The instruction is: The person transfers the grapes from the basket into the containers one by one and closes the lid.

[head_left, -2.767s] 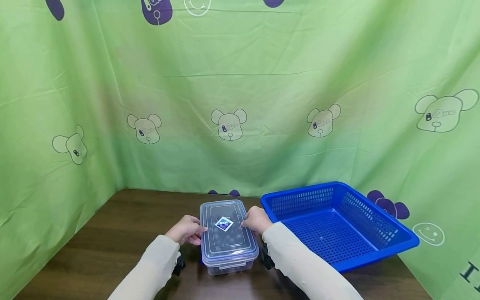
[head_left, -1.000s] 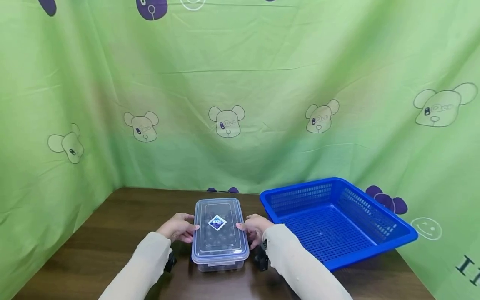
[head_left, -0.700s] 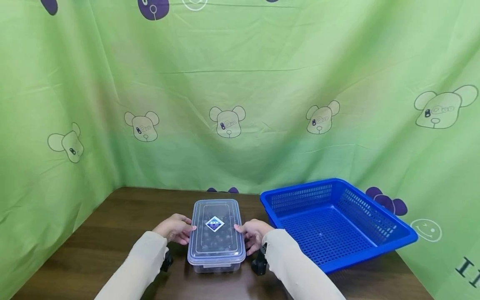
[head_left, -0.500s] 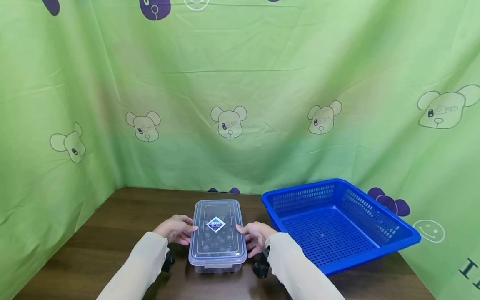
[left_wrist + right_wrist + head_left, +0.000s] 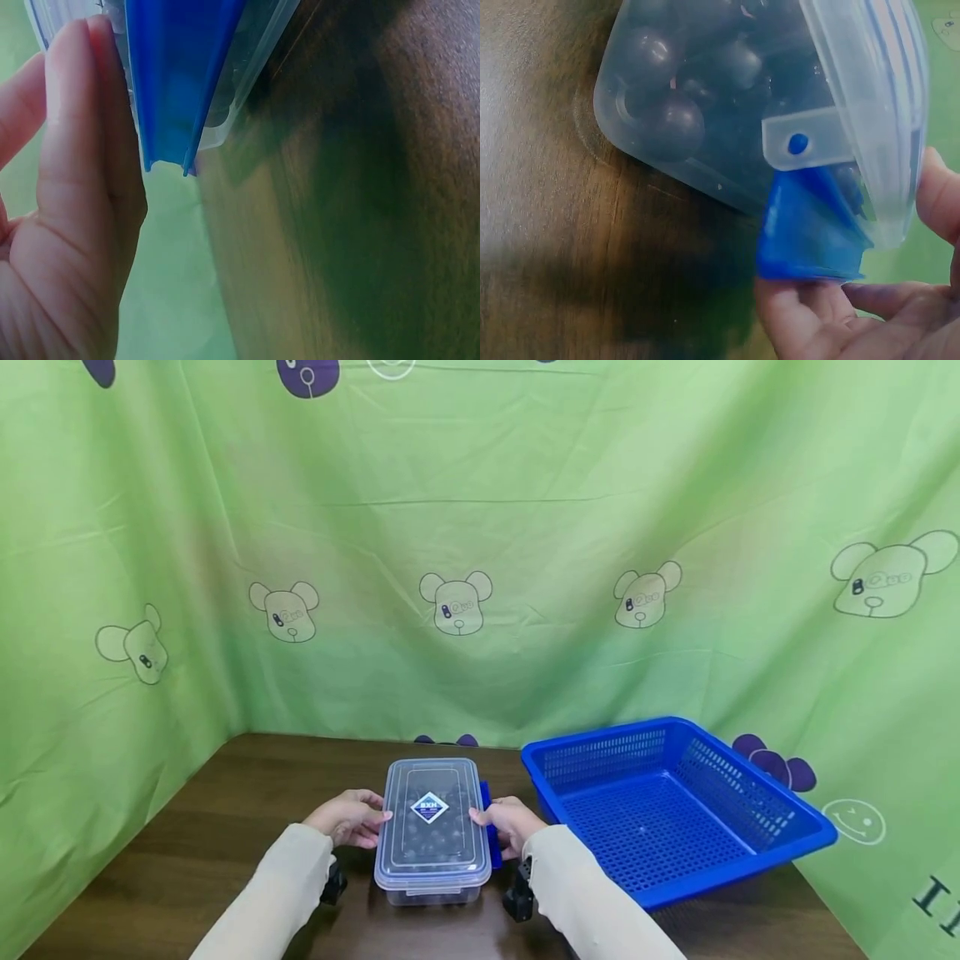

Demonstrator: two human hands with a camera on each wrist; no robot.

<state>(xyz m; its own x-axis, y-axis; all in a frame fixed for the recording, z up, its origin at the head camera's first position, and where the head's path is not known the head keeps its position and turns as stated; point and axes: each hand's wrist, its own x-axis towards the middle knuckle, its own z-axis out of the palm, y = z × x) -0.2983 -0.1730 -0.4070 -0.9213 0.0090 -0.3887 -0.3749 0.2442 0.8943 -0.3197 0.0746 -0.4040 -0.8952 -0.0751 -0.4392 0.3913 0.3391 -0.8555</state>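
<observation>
A clear plastic food container (image 5: 431, 852) with its lid on sits on the table in the head view, a diamond sticker (image 5: 429, 807) on top. Round dark balls (image 5: 671, 127) show through its wall. My left hand (image 5: 347, 818) holds the left edge, thumb at the lid's rim; in the left wrist view its fingers lie beside a blue latch (image 5: 176, 75) lying along the side. On the opposite side, my right hand (image 5: 512, 823) has its thumb on the lid's rim and fingers against the end of another blue latch (image 5: 810, 225), which sticks out from the container.
A large blue plastic basket (image 5: 750, 875) with slotted walls stands to the right on the brown wooden table (image 5: 225, 860). Green patterned cloth (image 5: 540, 677) hangs behind and at the sides. A black wrist camera (image 5: 519, 893) sits under the right sleeve.
The container has shifted left and slightly nearer since the oldest frame, both hands with it. In the last half second the right-hand latch has swung outward into sight, the right fingers on it.
</observation>
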